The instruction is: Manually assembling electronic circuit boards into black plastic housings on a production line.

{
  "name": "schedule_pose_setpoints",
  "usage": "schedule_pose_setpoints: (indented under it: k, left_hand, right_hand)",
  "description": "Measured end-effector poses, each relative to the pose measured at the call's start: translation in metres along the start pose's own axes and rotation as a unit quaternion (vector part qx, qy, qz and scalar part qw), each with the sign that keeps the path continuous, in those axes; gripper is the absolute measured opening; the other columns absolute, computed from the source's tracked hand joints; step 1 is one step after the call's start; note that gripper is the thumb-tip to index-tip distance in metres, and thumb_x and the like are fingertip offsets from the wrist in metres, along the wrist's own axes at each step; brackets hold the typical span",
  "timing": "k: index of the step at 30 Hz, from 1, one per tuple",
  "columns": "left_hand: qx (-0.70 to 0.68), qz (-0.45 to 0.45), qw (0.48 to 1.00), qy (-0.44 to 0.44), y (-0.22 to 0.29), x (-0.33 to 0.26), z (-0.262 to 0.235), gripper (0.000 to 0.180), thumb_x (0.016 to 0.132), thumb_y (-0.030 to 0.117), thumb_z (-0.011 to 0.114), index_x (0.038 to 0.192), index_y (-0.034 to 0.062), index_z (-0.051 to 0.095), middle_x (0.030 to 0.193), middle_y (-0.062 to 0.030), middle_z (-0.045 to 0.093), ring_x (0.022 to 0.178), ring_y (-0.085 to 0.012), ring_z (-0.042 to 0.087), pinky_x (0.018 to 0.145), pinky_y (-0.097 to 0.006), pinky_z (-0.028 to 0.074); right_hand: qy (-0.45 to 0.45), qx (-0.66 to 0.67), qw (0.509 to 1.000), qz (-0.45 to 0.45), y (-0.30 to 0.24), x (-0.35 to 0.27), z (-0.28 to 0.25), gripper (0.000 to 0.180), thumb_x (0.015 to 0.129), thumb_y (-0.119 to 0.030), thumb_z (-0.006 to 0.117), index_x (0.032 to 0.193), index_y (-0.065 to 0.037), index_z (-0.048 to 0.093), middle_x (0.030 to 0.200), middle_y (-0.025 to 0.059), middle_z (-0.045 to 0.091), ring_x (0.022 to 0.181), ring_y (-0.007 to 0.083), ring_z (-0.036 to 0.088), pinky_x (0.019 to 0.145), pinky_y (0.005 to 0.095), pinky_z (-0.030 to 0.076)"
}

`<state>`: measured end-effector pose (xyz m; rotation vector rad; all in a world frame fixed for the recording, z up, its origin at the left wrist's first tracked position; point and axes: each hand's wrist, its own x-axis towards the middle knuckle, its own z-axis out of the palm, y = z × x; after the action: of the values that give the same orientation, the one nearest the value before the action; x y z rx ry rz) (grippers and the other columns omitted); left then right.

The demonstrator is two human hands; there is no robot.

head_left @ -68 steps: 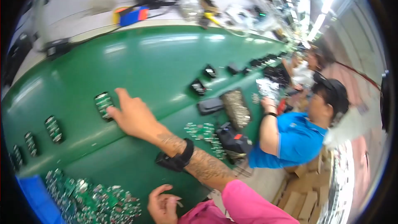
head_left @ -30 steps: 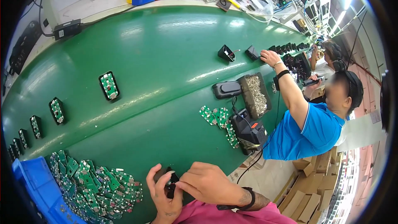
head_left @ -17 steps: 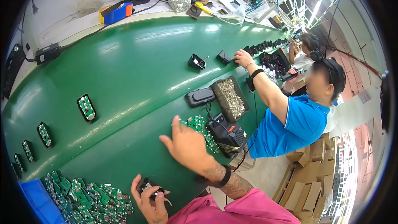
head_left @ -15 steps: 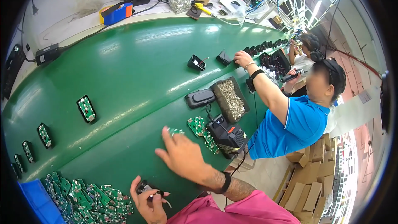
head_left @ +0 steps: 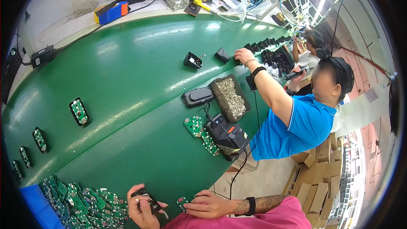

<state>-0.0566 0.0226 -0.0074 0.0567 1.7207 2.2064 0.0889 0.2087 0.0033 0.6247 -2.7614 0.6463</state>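
Left hand point(head_left: 142, 210): at six o'clock of the view, grip clamped on a black housing point(head_left: 145, 198).
Right hand point(head_left: 208, 204): fingertips pinched on a small green circuit board point(head_left: 182, 202).
Relation: board lay at three o'clock of the housing, just beside it; right hand was nearer it.
Bench point(head_left: 140, 72): green, a heap of boards point(head_left: 80, 201) at eight o'clock.

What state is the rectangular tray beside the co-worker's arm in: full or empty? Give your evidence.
Full: the tray is heaped to its rim with small silvery metal parts; no bare floor of it shows.
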Motion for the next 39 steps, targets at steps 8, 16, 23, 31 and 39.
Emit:
schedule_pose_setpoints:
  k: [8,16,23,31,39]
  left_hand:
    - [0.06,0.087,0.989,-0.1,-0.005,0.007,0.002,0.026,0.099,0.024,0.052,0.087,0.001,0.052,0.12,-0.0185,0.053,0.098,-0.0301,0.065,0.057,-0.031,0.059]
    - [-0.033,-0.057,0.985,-0.158,0.013,0.002,0.015,0.024,0.095,0.017,0.059,0.084,-0.0032,0.058,0.106,-0.018,0.06,0.092,-0.0263,0.065,0.079,-0.035,0.052]
    - [0.056,-0.103,0.955,-0.272,0.028,0.0,0.028,0.018,0.094,0.014,0.061,0.09,-0.0026,0.065,0.108,-0.0114,0.063,0.082,-0.0137,0.058,0.072,-0.026,0.046]
    - [0.04,-0.129,0.961,-0.24,0.015,0.001,0.011,0.016,0.094,0.013,0.061,0.092,-0.0022,0.066,0.107,-0.01,0.062,0.085,-0.0133,0.059,0.075,-0.026,0.047]
    - [0.06,0.019,0.985,-0.159,0.005,0.0,0.015,0.018,0.083,0.01,0.066,0.096,-0.0021,0.066,0.093,-0.0172,0.064,0.083,-0.028,0.064,0.073,-0.035,0.052]
  right_hand:
    - [0.079,0.025,0.992,0.091,0.023,0.02,-0.03,0.024,0.078,-0.009,0.073,0.098,0.002,0.065,0.11,0.0164,0.066,0.078,0.026,0.065,0.066,0.0353,0.052]
    - [0.063,0.224,0.877,0.421,0.039,0.036,-0.045,0.014,0.084,-0.011,0.075,0.092,-0.001,0.068,0.072,0.0093,0.066,0.061,0.0164,0.064,0.057,0.0287,0.05]
    - [0.192,0.292,0.832,0.431,0.003,0.062,-0.039,0.008,0.082,0.008,0.07,0.09,0.006,0.066,0.078,0.0074,0.067,0.064,0.0119,0.062,0.057,0.0241,0.05]
    - [0.111,0.241,0.917,0.297,0.015,0.078,-0.024,0.013,0.078,-0.001,0.076,0.089,-0.003,0.068,0.065,0.0072,0.063,0.053,0.0172,0.059,0.048,0.0269,0.042]
    - [0.012,0.117,0.968,0.223,0.012,0.08,-0.041,0.014,0.077,0.007,0.067,0.091,0.002,0.068,0.083,0.0131,0.067,0.074,0.0232,0.064,0.069,0.0312,0.051]
